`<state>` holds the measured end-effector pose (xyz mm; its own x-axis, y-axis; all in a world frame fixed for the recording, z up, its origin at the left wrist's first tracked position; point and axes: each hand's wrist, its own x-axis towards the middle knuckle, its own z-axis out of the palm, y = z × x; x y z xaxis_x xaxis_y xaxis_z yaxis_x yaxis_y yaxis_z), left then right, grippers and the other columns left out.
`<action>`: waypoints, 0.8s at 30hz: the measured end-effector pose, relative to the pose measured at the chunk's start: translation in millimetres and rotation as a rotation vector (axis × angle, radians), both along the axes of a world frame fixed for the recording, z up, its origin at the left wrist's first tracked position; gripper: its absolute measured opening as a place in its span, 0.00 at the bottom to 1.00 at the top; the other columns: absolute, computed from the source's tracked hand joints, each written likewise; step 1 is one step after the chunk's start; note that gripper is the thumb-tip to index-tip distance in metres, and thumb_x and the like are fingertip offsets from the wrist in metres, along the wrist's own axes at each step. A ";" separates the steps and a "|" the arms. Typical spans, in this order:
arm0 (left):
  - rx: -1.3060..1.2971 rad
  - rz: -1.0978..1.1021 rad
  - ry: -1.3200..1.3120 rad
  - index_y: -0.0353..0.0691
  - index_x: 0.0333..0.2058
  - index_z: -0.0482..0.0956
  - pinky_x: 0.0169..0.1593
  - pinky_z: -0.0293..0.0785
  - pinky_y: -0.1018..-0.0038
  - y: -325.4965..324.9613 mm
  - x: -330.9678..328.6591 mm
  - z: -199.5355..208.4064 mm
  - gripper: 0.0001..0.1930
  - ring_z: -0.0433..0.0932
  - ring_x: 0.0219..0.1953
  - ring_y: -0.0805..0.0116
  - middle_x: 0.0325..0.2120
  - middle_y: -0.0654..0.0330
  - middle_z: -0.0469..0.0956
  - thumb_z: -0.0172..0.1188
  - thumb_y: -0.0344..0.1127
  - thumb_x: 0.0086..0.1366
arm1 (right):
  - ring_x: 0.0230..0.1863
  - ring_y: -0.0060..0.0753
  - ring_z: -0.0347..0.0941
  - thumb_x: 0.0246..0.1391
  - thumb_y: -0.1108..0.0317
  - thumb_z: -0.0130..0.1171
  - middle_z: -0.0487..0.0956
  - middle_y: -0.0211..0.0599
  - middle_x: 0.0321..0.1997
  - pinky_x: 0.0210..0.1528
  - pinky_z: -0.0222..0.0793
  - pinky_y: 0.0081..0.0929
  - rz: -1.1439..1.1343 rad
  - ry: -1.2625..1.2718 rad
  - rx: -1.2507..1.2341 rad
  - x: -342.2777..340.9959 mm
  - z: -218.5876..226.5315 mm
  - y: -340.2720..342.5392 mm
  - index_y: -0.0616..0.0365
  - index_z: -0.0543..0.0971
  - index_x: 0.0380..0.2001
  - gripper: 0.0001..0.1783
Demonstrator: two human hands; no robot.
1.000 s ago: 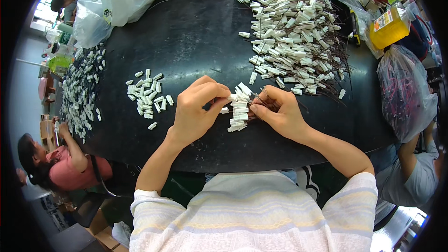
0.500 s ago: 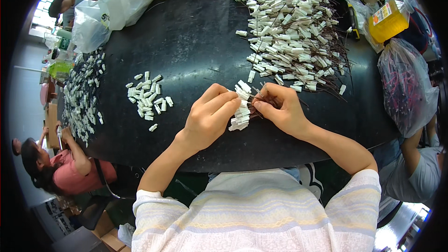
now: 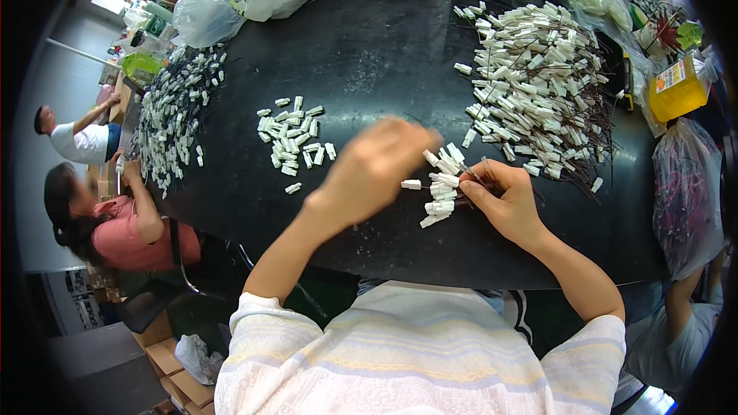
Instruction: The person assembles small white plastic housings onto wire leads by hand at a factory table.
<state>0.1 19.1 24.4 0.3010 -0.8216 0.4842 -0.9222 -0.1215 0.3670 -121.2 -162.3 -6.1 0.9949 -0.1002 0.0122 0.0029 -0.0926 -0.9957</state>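
My right hand [image 3: 503, 198] is closed around a bunch of dark wires tipped with white plastic connectors [image 3: 441, 204]. The connectors fan out from its fingertips toward the left. One of them sticks out farther left than the others. My left hand [image 3: 382, 163] is over the table just left of the bunch, smeared by motion, so its fingers and anything in them cannot be made out. Beyond my right hand lies a big heap of white connectors on brown wires [image 3: 530, 69]. A small cluster of loose white connectors [image 3: 288, 137] lies left of my left hand.
Another heap of connectors with dark wires [image 3: 173, 111] covers the black table's [image 3: 377, 54] left end. White plastic bags [image 3: 231, 0] stand at the far left. At right are a yellow liquid bottle [image 3: 680, 88] and a clear bag of red wires [image 3: 686, 192]. People are at both sides.
The whole view has shifted, so the table things appear farther right. My left hand has come off the connectors and is moving fast. My right hand keeps its hold on the wires.
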 end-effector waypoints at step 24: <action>-0.025 0.094 1.281 0.29 0.35 0.75 0.34 0.69 0.83 -7.2 -6.0 2.8 0.09 0.73 0.29 0.78 0.27 0.59 0.77 0.59 0.27 0.56 | 0.16 0.13 0.55 0.52 0.69 0.54 0.67 0.29 0.13 0.17 0.51 0.19 -0.016 -0.009 -0.013 -0.1 0.1 -3.6 0.66 0.73 0.22 0.10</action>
<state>-5.9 11.9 27.2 0.6167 -0.7670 -0.1775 0.1007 -0.1467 0.9840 -121.2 -165.8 -6.0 0.9930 -0.1157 0.0220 0.0098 -0.1051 -0.9944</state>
